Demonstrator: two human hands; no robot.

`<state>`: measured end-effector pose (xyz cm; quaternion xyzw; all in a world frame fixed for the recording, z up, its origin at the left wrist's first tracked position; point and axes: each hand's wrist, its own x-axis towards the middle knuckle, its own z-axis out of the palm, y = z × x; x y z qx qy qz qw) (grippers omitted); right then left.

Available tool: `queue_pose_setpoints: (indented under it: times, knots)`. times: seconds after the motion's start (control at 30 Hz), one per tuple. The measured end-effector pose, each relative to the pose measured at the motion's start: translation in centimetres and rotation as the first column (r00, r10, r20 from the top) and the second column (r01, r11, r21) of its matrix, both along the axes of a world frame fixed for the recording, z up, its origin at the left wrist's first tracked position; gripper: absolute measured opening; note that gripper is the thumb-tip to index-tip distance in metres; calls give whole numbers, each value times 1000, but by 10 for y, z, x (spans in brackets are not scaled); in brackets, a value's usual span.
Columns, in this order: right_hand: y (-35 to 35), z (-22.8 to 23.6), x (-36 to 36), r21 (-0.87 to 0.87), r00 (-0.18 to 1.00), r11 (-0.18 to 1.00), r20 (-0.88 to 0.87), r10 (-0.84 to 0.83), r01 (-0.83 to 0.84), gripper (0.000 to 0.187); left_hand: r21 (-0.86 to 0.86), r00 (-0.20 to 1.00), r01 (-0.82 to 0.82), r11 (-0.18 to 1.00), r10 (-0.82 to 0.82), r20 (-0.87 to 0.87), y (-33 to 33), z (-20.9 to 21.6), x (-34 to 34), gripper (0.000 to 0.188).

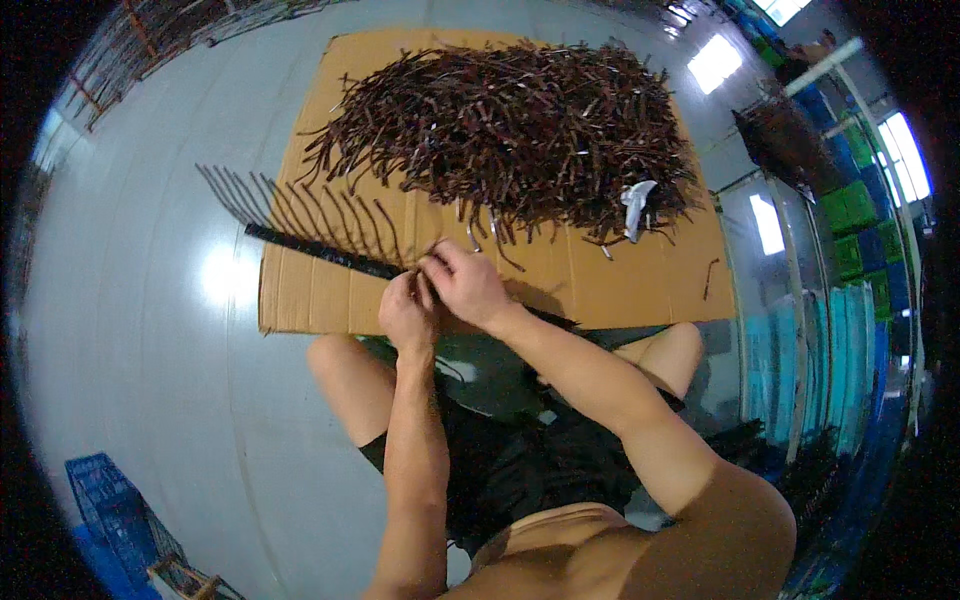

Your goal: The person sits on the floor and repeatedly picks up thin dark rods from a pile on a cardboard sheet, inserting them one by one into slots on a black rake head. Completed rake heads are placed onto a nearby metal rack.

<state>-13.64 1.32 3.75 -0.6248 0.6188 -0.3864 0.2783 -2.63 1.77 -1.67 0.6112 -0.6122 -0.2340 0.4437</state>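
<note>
Cardboard (640, 285) under black strip (320, 251), leftward from grip (408, 310)

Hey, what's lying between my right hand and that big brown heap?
In the head view, cardboard with a few stray strips lies between your right hand and the brown heap.

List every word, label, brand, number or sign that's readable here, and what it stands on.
None can be read.
Cardboard sheet: no lettering visible on its bare part.
Black strip: no lettering can be made out.
White scrap on the brown pile: any print is too blurred to read.
Green crates: too small and blurred to tell.
</note>
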Motion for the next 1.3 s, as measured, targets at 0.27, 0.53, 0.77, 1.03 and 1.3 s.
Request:
queue_pose_setpoints:
  times: [0.27,0.53,0.77,1.03,1.3]
  knots:
    - [-18,-2,-35,164,962,954,153,227,-252,32,97,996,46,994,-38,-75,6,-4,-13,24]
    - [-43,-25,-77,163,738,977,-675,11,135,26,-72,997,39,997,-35,67,10,-11,-6,23]
    - [-42,-15,-77,304,904,931,-423,-57,201,30,74,993,113,991,-109,-48,13,5,-1,23]
    - [0,54,-119,599,775,782,-407,483,-173,24,53,997,78,996,-76,-34,14,12,-5,20]
    - [57,183,-443,146,784,804,179,-595,577,22,143,992,71,987,-54,-117,10,-8,-22,19]
